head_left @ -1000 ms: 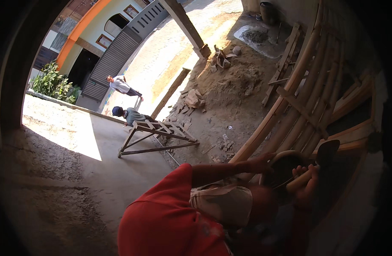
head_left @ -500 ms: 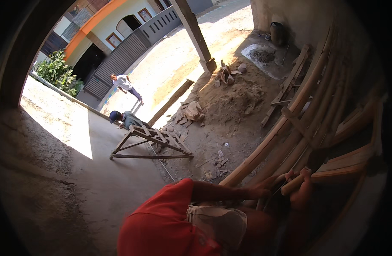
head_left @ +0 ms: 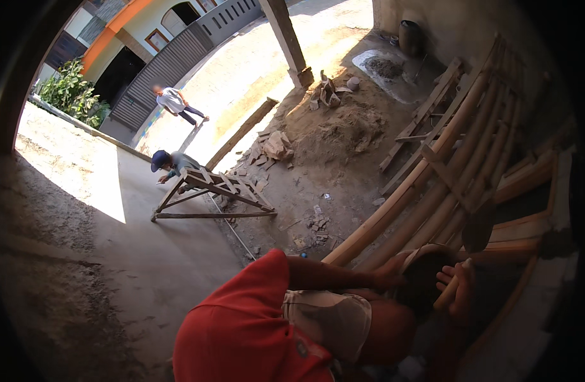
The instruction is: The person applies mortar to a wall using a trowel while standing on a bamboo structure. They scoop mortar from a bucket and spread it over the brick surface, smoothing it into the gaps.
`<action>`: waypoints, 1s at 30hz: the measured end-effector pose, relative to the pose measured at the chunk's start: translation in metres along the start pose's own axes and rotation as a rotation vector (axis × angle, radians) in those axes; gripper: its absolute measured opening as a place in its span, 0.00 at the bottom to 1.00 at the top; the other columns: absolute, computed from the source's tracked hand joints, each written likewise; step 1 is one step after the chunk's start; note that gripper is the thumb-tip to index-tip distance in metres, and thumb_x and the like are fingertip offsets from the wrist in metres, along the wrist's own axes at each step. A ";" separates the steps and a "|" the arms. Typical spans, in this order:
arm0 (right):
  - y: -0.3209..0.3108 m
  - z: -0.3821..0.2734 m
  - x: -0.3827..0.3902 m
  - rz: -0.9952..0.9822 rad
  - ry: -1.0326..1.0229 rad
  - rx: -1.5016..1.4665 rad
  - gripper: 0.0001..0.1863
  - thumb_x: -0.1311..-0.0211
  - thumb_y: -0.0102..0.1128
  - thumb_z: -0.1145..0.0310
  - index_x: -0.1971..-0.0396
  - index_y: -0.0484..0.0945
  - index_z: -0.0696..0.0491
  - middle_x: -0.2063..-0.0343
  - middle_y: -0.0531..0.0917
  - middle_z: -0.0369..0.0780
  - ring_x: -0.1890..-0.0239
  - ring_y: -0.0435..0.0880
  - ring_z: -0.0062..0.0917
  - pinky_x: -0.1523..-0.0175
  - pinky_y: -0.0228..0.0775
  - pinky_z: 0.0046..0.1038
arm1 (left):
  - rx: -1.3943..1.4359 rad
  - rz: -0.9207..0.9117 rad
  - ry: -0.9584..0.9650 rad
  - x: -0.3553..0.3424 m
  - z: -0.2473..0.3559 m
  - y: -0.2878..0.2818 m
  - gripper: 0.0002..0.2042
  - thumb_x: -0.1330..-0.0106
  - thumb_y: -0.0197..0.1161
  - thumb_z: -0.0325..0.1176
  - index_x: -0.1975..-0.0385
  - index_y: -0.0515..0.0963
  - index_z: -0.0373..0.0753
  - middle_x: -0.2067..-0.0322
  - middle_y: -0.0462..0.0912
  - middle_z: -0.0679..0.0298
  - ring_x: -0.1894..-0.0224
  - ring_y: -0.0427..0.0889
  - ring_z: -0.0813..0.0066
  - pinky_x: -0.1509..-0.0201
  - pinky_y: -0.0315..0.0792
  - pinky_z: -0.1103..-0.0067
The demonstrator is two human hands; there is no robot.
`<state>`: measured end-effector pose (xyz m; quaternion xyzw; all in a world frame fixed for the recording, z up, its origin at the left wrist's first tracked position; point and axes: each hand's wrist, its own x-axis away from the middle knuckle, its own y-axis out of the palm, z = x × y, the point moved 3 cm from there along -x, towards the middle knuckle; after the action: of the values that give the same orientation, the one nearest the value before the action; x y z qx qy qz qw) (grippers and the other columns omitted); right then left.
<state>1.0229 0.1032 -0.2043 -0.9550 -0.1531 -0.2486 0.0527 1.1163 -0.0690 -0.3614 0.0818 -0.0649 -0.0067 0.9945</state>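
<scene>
At the lower right, my left hand (head_left: 389, 277) grips the side of a round dark container (head_left: 420, 286), whose contents are too dark to make out. My right hand (head_left: 459, 294) holds a trowel by its wooden handle (head_left: 446, 291), fingers curled loosely upward, with the dark blade (head_left: 478, 229) above the container. The red sleeve (head_left: 254, 286) of my left arm crosses the lower middle, beside beige shorts (head_left: 324, 321) and a bent knee.
Long poles (head_left: 420, 197) lean along the right, near wooden frames (head_left: 525, 178). A co-worker in a blue cap (head_left: 178, 162) bends behind a wooden trestle (head_left: 213, 213). A person (head_left: 172, 102) is on the paved road. A sand pile (head_left: 337, 127), wet mortar (head_left: 383, 67) and a concrete post (head_left: 286, 44) stand beyond.
The view has shifted slightly. Both my hands and the container moved down, then partly back. The person on the road has changed stride, and the co-worker's hand shows beside the trestle.
</scene>
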 end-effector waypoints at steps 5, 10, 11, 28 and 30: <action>-0.042 0.023 0.059 0.119 -0.067 0.234 0.18 0.33 0.58 0.56 0.51 0.70 0.51 0.70 0.76 0.36 0.73 0.78 0.20 0.65 0.74 0.27 | -0.058 0.026 0.129 0.002 -0.014 -0.005 0.43 0.50 0.66 0.28 0.30 0.55 0.34 0.36 0.65 0.47 0.30 0.61 0.54 0.26 0.56 0.66; -0.069 0.036 0.094 0.121 0.242 0.391 0.17 0.36 0.55 0.68 0.49 0.69 0.55 0.76 0.73 0.35 0.77 0.78 0.22 0.71 0.74 0.25 | -0.121 0.012 0.033 -0.001 -0.014 -0.005 0.44 0.49 0.65 0.29 0.28 0.52 0.36 0.35 0.62 0.45 0.29 0.58 0.51 0.25 0.52 0.65; -0.061 0.028 0.104 0.059 0.221 0.318 0.18 0.37 0.55 0.69 0.48 0.69 0.55 0.75 0.74 0.36 0.77 0.78 0.22 0.71 0.74 0.26 | -0.136 0.043 0.089 0.001 -0.037 -0.003 0.45 0.49 0.64 0.29 0.28 0.52 0.36 0.35 0.62 0.45 0.29 0.58 0.50 0.25 0.52 0.65; -0.090 0.071 0.064 -0.117 0.579 0.407 0.12 0.40 0.61 0.69 0.62 0.73 0.61 0.77 0.79 0.40 0.79 0.82 0.26 0.77 0.74 0.31 | 0.048 -0.023 -0.024 -0.014 -0.007 0.011 0.38 0.52 0.58 0.27 0.34 0.60 0.32 0.48 0.75 0.48 0.44 0.76 0.57 0.38 0.69 0.67; -0.095 0.072 0.026 -0.167 0.458 0.591 0.10 0.40 0.61 0.69 0.67 0.77 0.62 0.80 0.80 0.42 0.79 0.84 0.30 0.76 0.75 0.34 | 0.026 -0.030 0.007 -0.013 -0.007 0.011 0.37 0.52 0.57 0.27 0.35 0.62 0.33 0.49 0.76 0.49 0.45 0.76 0.58 0.38 0.69 0.68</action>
<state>1.0471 0.2128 -0.2520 -0.8026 -0.2798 -0.4041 0.3381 1.1040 -0.0569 -0.3687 0.0957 -0.0603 -0.0203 0.9934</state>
